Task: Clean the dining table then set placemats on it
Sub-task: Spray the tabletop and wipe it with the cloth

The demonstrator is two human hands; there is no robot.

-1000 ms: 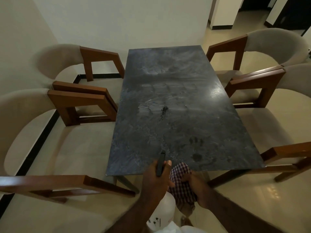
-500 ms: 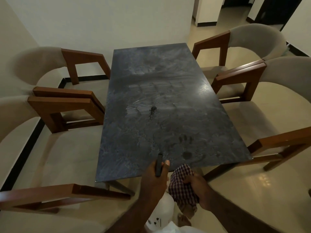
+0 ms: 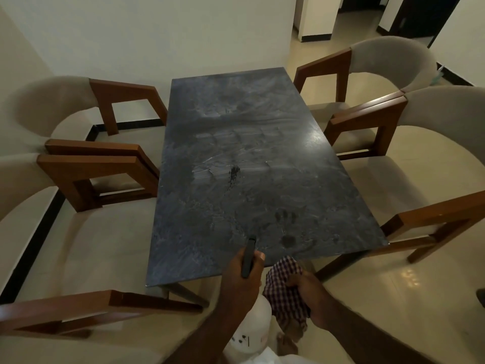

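Observation:
The dark stone dining table (image 3: 262, 206) stretches away from me, smeared with dust, handprints and a small dark spill (image 3: 234, 172) near its middle. At the near edge my left hand (image 3: 242, 278) grips a slim black spray nozzle or bottle top (image 3: 248, 256), which points over the tabletop. A white bottle body (image 3: 253, 332) shows below that hand. Beside it, just off the table's near edge, my right hand (image 3: 312, 298) holds a bunched checked cloth (image 3: 284, 287). No placemats are in view.
Beige chairs with brown wooden arms flank the table: two on the left (image 3: 99, 174) and two on the right (image 3: 367, 119). A white wall closes the far end. Tiled floor and a doorway (image 3: 354, 19) open at the back right.
The view has shifted slightly, so the table sits a bit more to the left and closer. Both hands keep the same grips at the near edge.

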